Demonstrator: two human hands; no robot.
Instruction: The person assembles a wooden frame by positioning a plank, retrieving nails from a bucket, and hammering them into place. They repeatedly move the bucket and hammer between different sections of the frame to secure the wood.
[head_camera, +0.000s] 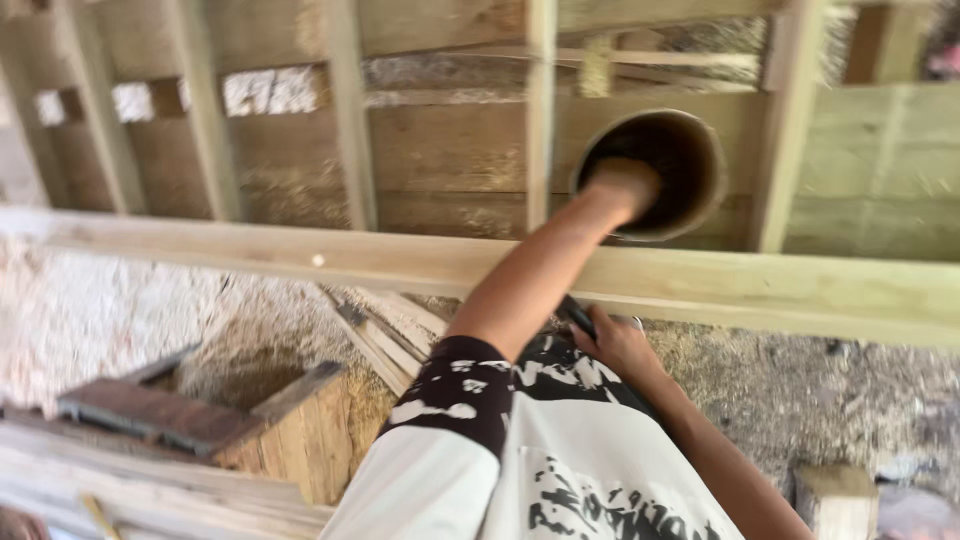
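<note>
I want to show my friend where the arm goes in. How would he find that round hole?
Start at the long pale beam running across the picture, then look just above it at the wooden wall of planks and upright slats. The round hole sits right of the middle, with the left hand reaching into it. It is the only circle, dark inside with a pale rim, among straight boards.

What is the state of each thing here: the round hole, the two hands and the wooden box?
round hole: open, with the left hand reaching into it.
left hand: at the hole's mouth, blurred; its grip cannot be told.
right hand: closed around a dark tool.
wooden box: open on top, with a dark board across it.
</note>
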